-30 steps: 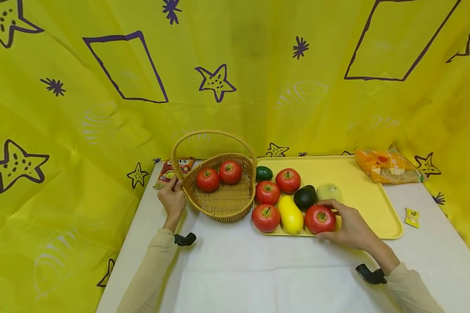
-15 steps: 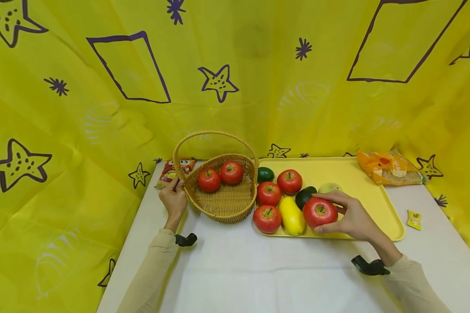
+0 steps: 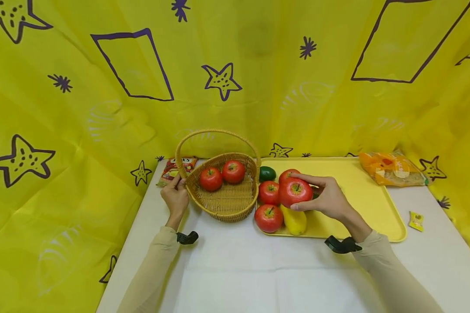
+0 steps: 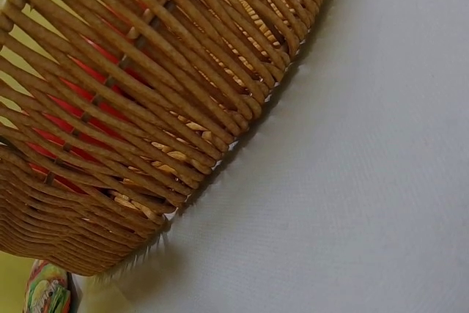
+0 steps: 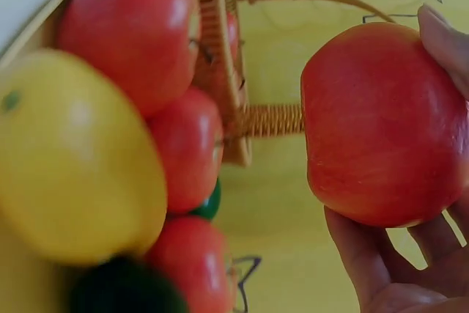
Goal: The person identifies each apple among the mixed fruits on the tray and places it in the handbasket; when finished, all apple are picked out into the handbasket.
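Note:
My right hand [image 3: 330,200] holds a red apple [image 3: 295,193] above the yellow tray [image 3: 364,208], thumb on one side and fingers on the other. In the right wrist view this apple [image 5: 385,126] is clear of the other fruit. My left hand [image 3: 175,199] grips the wicker basket [image 3: 229,206] at its left rim, by the foot of the handle. Inside the basket lie two red apples, one on the left [image 3: 210,178] and one on the right [image 3: 233,171]. The left wrist view shows only the woven basket side [image 4: 168,86], with red showing through the gaps.
On the tray's left part are more red apples [image 3: 268,218], a yellow oblong fruit [image 3: 295,221] and a dark green fruit [image 3: 267,174]. An orange bag [image 3: 391,168] lies over the tray's back right corner. A snack packet [image 3: 168,171] sits behind the basket, a small yellow sachet [image 3: 416,221] far right.
My right hand has lifted the apple from the tray's front and carried it left, over the other fruit. The left hand keeps its grip on the basket.

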The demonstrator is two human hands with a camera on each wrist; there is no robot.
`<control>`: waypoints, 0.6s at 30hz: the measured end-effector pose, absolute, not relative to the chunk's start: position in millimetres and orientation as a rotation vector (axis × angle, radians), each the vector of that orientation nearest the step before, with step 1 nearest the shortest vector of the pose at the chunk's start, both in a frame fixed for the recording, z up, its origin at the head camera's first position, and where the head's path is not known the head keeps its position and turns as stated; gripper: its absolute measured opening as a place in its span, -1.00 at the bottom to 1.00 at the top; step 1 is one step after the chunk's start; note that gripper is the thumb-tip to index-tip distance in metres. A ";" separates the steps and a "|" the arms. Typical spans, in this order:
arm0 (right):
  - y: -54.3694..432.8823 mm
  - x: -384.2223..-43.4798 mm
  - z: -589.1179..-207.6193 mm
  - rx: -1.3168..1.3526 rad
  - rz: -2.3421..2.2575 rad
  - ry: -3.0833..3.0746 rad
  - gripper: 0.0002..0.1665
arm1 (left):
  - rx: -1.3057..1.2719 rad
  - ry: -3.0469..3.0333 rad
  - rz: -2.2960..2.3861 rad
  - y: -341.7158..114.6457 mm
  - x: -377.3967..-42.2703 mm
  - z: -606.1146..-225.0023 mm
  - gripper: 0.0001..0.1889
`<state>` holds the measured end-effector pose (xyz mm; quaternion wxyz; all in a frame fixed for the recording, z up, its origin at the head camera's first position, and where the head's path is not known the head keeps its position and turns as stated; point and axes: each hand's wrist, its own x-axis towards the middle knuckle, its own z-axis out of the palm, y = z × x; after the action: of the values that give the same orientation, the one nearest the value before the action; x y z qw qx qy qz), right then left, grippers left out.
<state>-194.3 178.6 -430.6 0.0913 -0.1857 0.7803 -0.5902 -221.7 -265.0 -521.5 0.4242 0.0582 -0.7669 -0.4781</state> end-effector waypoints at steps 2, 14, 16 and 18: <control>169.2 -199.8 -429.7 -0.561 -1.777 2.284 -0.08 | 0.143 -1.921 -1.201 -265.6 -221.8 -521.4 -0.79; 108.6 -221.3 -426.2 -0.577 -1.851 2.131 -0.04 | 0.145 -1.933 -1.176 -263.7 -220.7 -518.3 -0.80; 98.3 -223.9 -425.5 -0.612 -1.817 2.144 -0.04 | 0.146 -1.928 -1.178 -263.4 -221.4 -518.5 -0.80; 88.3 -227.0 -425.0 -0.655 -1.782 2.158 -0.05 | 0.142 -1.921 -1.180 -263.1 -221.8 -519.0 -0.79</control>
<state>-227.0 88.3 -425.0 0.1333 -0.2257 0.7442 -0.6144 -221.8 -263.1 -519.0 0.4270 0.0570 -0.7690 -0.4722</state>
